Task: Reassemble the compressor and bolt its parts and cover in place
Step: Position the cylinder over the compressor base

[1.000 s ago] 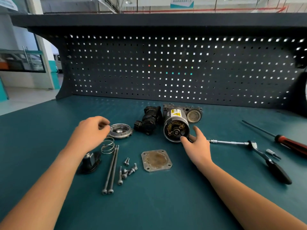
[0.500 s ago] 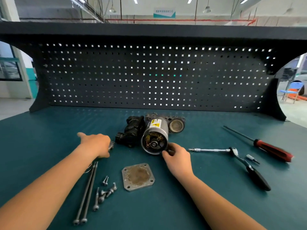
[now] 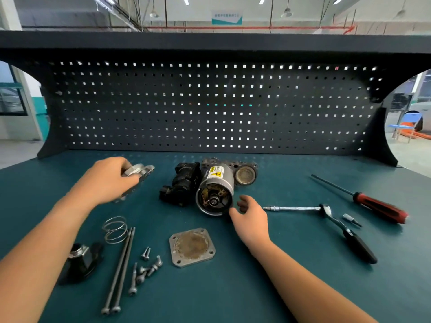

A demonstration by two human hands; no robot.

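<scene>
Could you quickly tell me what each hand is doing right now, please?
Left hand: grips a metal end cover.
Right hand: holds nothing; fingers loosely curled beside the motor housing.

The desk (image 3: 279,287) is dark teal across the lower frame. Behind it the pegboard (image 3: 210,108) is black, patterned with an even grid of small square holes that glow white. At centre, the compressor's motor can (image 3: 218,186) is silver with a yellow-and-white warning label (image 3: 215,171); the block (image 3: 182,185) to its left is black. The square cover plate (image 3: 191,247) below is grey with a brownish round stain. The metal piece (image 3: 137,171) in the left hand (image 3: 105,180), centre left, gleams silver. At right, the screwdriver (image 3: 380,207) has a red-and-black handle, the ratchet (image 3: 359,245) a black grip.
</scene>
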